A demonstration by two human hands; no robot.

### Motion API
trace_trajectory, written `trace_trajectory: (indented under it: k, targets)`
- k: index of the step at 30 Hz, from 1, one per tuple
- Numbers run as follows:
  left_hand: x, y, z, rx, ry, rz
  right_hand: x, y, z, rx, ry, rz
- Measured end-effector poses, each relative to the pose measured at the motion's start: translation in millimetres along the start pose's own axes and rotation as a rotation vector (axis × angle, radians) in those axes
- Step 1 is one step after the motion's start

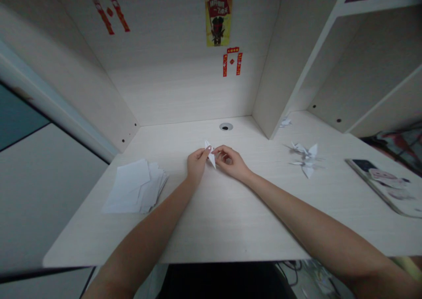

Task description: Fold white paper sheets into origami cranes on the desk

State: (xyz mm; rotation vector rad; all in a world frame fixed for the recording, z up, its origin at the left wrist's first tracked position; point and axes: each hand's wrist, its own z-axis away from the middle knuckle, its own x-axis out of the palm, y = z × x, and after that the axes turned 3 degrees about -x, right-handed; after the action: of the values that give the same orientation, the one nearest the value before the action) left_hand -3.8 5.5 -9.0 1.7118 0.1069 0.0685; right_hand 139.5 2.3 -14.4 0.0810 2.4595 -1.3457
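Note:
A small white folded paper point(211, 156) with pointed ends is held above the middle of the desk. My left hand point(196, 162) pinches it from the left, thumb on its face. From the right, my right hand point(232, 162) has its thumb and fingertips closed at the paper's edge, partly covering it. Several finished white paper cranes point(306, 156) lie on the desk to the right of my right hand. A stack of white paper sheets point(132, 189) lies to the left of my left forearm.
A phone point(389, 187) with stickers lies at the right. A vertical panel point(296, 48) divides the desk behind, with another white paper piece point(285, 122) beside its foot. A cable hole point(226, 126) sits near the back wall. Cables point(292, 270) hang below the front edge.

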Motion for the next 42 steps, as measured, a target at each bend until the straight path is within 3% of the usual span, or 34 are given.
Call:
trace_trajectory:
  k: [16,24,34,42]
  targets:
    - [-2.7,-7,-1,0.044,-0.105,-0.079,3,5,-2,0.052,0.116,-0.018]
    - [-4.0,-6,-2,0.073,-0.129,-0.116,6,13,-4,0.179,0.149,-0.092]
    - [-5.3,-7,-2,0.037,-0.245,-0.060,5,12,-5,0.191,0.202,-0.067]
    - [-4.3,-6,-2,0.042,-0.237,-0.062,7,10,-5,0.172,0.246,-0.140]
